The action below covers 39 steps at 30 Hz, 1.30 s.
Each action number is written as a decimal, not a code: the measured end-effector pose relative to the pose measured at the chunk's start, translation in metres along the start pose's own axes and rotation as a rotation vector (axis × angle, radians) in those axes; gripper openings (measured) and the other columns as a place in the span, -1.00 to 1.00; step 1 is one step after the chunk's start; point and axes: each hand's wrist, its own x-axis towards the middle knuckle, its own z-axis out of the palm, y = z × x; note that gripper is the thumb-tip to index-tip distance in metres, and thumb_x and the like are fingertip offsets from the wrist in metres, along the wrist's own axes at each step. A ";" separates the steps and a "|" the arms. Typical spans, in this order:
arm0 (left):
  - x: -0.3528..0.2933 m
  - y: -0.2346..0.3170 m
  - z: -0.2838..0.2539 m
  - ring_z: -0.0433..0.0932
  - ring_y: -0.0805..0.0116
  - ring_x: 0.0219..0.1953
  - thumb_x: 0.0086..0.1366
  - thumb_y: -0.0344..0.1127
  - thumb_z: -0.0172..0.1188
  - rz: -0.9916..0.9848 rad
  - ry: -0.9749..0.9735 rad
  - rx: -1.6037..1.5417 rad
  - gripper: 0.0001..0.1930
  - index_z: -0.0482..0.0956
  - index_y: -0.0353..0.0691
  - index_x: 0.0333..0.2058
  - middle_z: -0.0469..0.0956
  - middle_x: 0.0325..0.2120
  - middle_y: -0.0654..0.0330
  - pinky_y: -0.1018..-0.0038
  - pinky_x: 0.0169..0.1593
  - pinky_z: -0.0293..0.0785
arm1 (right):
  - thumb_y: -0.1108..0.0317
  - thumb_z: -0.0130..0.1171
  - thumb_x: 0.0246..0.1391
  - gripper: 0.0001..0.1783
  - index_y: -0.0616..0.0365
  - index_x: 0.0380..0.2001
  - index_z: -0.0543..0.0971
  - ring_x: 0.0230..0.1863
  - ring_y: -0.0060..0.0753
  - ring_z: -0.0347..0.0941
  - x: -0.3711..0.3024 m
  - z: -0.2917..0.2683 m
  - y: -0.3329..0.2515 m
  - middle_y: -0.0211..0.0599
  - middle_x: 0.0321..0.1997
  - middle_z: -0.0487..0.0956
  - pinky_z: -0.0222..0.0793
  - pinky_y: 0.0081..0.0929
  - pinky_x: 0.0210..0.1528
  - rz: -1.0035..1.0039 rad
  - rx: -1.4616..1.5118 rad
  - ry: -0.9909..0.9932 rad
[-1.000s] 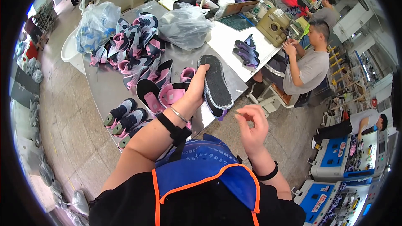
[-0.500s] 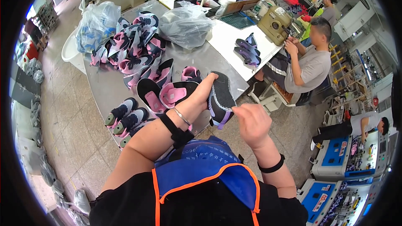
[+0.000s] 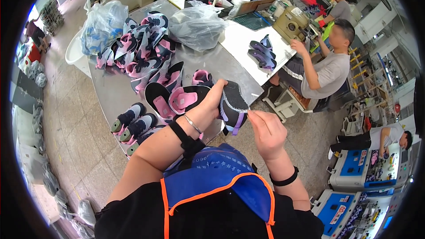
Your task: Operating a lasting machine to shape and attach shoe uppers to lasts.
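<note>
My left hand [image 3: 216, 98] is closed around a dark shoe upper [image 3: 236, 97] with purple trim, held up off the table with its grey fabric bottom showing. White stitching runs along the bottom's edge, and a purple strap [image 3: 237, 124] hangs at the near end. At that stitched edge the fingertips of my right hand [image 3: 269, 135] are pinched together; whatever they hold, perhaps a thread, is too small to make out. Just left of my left hand lie black shoes with pink insoles [image 3: 183, 99] and a small pink shoe [image 3: 202, 78].
On the metal table [image 3: 199, 62] are piled pink and navy shoe uppers [image 3: 141, 48], finished shoes [image 3: 138, 126] and a clear plastic bag [image 3: 197, 26]. A seated co-worker [image 3: 330, 68] is at a sewing machine [image 3: 291, 26] on the right, near purple uppers [image 3: 262, 53].
My right hand's fingers have straightened into a pinch at the stitched edge. The shoe upper has tipped and dropped slightly. The seated co-worker's hands have moved apart.
</note>
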 end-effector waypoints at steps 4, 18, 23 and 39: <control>0.005 -0.006 -0.005 0.58 0.24 -0.40 0.24 -0.09 -0.08 -0.018 0.012 0.021 -0.65 0.56 -0.24 -0.29 0.60 -0.42 0.14 0.31 -0.23 0.54 | 0.56 0.31 -0.19 -0.74 0.24 -0.31 0.62 -0.40 -0.32 0.53 -0.001 0.001 0.007 -0.30 -0.36 0.57 0.47 -0.51 -0.40 -0.148 -0.121 -0.003; -0.006 -0.002 0.009 0.57 0.20 -0.37 0.26 -0.13 -0.14 -0.087 0.075 0.030 -0.69 0.49 -0.24 -0.31 0.57 -0.44 0.13 0.29 -0.15 0.51 | 0.59 0.35 -0.22 -0.77 0.15 -0.40 0.59 -0.44 -0.33 0.51 -0.004 -0.003 0.014 -0.34 -0.42 0.56 0.43 -0.50 -0.44 -0.035 -0.005 0.149; -0.001 -0.004 0.003 0.58 0.23 -0.36 0.24 -0.08 -0.10 -0.079 0.056 0.032 -0.65 0.55 -0.20 -0.29 0.60 -0.41 0.16 0.28 -0.19 0.53 | 0.60 0.33 -0.15 -0.81 0.22 -0.38 0.59 -0.40 -0.27 0.52 -0.004 0.000 0.007 -0.24 -0.40 0.58 0.43 -0.47 -0.37 0.258 0.244 0.028; 0.003 -0.007 0.002 0.58 0.23 -0.36 0.27 -0.13 -0.09 0.014 0.075 0.004 -0.66 0.55 -0.28 -0.28 0.60 -0.40 0.11 0.33 -0.17 0.54 | 0.65 0.34 -0.18 -0.78 0.21 -0.40 0.58 -0.40 -0.24 0.53 -0.007 0.002 0.002 -0.24 -0.38 0.59 0.45 -0.47 -0.38 0.138 0.037 0.045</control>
